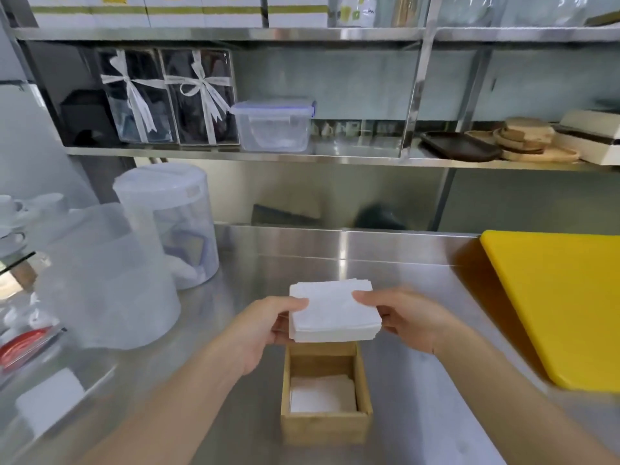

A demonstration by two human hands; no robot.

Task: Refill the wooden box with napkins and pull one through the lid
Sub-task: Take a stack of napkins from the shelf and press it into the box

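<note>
Napkins (333, 310) in a white stack hang above the far rim of the open wooden box (327, 424) near the steel counter's front edge, left hand (265, 325) and right hand (407, 317) gripping opposite sides; few lie inside; loading, lid and pull-through remain.

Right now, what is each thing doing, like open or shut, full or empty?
Wooden box: open, lid off, few napkins inside.
White napkin stack: held above the box.
Left hand: gripping the stack.
Right hand: gripping the stack.
Clear plastic container: lid shut.
Yellow cutting board: lying flat.
</note>
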